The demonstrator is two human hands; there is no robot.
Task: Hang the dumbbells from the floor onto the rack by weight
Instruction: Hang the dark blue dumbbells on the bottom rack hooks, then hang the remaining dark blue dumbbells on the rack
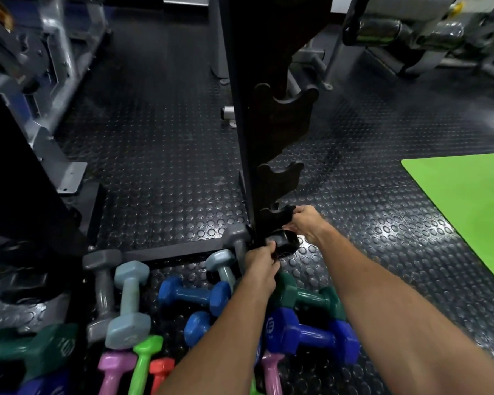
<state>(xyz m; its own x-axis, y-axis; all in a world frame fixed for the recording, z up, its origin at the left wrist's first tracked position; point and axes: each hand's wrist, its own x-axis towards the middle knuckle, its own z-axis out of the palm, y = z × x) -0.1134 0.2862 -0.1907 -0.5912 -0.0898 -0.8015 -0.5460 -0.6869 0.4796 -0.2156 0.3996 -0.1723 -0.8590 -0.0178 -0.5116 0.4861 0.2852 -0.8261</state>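
A tall black rack [241,115] with curved cradle hooks rises from the studded floor in front of me. A black dumbbell [284,243] sits at the rack's lowest cradle, just above the floor. My left hand [261,265] grips its near end, and my right hand [305,223] holds its far side by the lowest hook. Several dumbbells lie on the floor below: grey [102,292], light blue [129,303], blue [196,293], dark green [308,297], purple-blue [311,334], pink [113,372] and lime green [144,357]. The upper hooks [283,109] are bare.
A bright green mat [468,206] covers the floor at right. Gym machine frames [40,115] stand at left, and padded equipment [397,32] at the upper right. The rack's base bar [169,249] runs leftward along the floor.
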